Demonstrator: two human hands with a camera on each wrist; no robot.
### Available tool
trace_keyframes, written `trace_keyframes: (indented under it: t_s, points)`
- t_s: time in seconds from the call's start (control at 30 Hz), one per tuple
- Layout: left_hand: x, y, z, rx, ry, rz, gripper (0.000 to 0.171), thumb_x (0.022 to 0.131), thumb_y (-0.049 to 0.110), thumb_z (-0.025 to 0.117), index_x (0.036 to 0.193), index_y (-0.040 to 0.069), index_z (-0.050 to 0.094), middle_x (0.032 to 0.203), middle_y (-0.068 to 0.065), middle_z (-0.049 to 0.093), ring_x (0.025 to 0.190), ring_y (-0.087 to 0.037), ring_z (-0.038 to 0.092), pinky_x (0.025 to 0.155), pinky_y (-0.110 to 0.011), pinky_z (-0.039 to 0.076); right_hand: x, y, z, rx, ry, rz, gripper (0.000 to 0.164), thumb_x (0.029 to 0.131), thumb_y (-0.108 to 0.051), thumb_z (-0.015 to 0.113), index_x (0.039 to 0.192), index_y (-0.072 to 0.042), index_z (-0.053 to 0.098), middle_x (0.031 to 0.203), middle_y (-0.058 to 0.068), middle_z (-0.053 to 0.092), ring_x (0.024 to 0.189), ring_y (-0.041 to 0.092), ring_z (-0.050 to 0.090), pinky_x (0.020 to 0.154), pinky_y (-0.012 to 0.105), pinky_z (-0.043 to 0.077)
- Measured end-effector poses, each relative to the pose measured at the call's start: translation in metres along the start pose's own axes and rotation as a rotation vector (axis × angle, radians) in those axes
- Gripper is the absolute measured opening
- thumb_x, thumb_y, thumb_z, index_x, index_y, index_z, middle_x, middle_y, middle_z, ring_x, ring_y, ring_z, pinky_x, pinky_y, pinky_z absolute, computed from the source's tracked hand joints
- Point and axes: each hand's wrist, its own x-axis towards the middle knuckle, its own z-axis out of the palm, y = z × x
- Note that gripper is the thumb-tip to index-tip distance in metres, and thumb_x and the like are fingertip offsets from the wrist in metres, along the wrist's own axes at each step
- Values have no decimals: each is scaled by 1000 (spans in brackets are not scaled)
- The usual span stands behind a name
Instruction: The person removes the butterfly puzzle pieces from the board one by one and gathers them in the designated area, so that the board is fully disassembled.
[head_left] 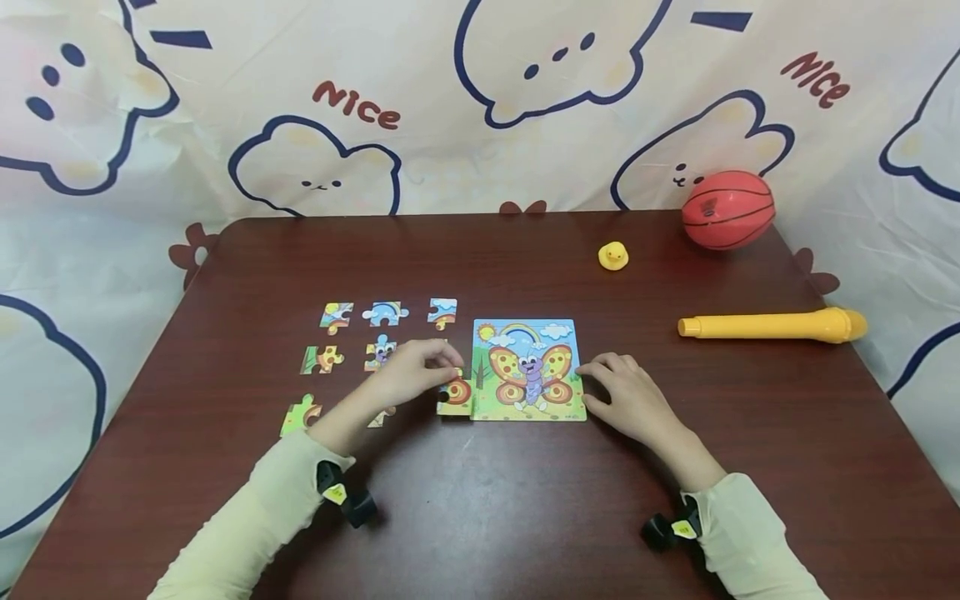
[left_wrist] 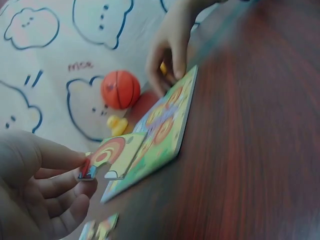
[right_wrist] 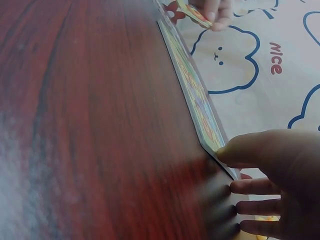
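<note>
A square puzzle board [head_left: 532, 333] with a printed butterfly lies flat on the table. At its left side my left hand [head_left: 408, 373] pinches a jigsaw piece [left_wrist: 125, 157] between thumb and fingers. That piece carries a red and yellow swirl, and in the left wrist view it is raised, overlapping the board's near left part. My right hand [head_left: 628, 398] touches the board's right edge with thumb [right_wrist: 245, 150] and fingertips, fingers fairly straight. Several loose jigsaw pieces [head_left: 386, 313] lie left of the board, some partly hidden under the left hand and forearm.
Behind the board sits a yellow rubber duck [head_left: 613, 257], with a red toy basketball [head_left: 728, 210] at the table's back right corner. A yellow toy microphone [head_left: 772, 325] lies to the right. The brown table [head_left: 480, 517] ends at a printed cloth backdrop [head_left: 435, 50].
</note>
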Motion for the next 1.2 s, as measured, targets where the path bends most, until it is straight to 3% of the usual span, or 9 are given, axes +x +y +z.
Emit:
trace_keyframes:
  t_s: [0.07,0.17,0.3,0.5,0.8,1.0,1.2]
  points:
    - [-2,-5,-5,21,-11,-32,13,85,14,60,96,8,64,83,0,63,77,-14,57,71,-33,44,0,0,-1,-2,-4,7,33,79,-21,66,110,-11,61,106,10,54,99,30,46,84,48,38]
    - [-4,-11,-10,42,-31,-75,13,85,15,59,96,9,63,84,-2,62,74,-15,56,58,-33,47,1,1,-3,-5,-9,18,33,79,-20,66,110,-10,61,107,10,54,99,30,45,84,48,38]
    - [-6,-18,-12,68,-45,-86,11,85,12,58,94,8,63,82,-4,61,70,-16,54,48,-30,45,0,2,-3,-6,-13,24,33,80,-20,65,111,-10,61,107,10,54,100,30,46,84,48,38]
    - [-8,-23,-7,119,-36,-98,9,82,11,61,91,9,61,78,-1,58,64,-14,51,51,-29,42,0,4,-3,-7,-5,14,33,80,-19,65,110,-10,61,107,11,54,99,30,46,83,48,38]
    - [-8,-22,1,273,23,-30,8,79,10,64,87,8,62,80,0,55,72,-14,50,64,-29,42,1,7,-6,-9,-24,15,33,80,-20,65,111,-10,60,108,11,54,101,31,45,85,49,37]
    - [-8,-20,5,328,23,42,6,77,6,64,82,9,62,80,-2,53,74,-15,51,66,-30,42,0,7,-5,-7,-14,7,33,79,-20,65,110,-10,61,107,11,54,99,30,46,84,47,38]
    - [-8,-16,4,368,31,38,6,78,8,64,83,10,62,80,-1,54,74,-15,51,66,-31,42,0,6,-7,-5,-9,3,33,80,-20,65,111,-10,60,107,11,54,100,30,46,84,48,37]
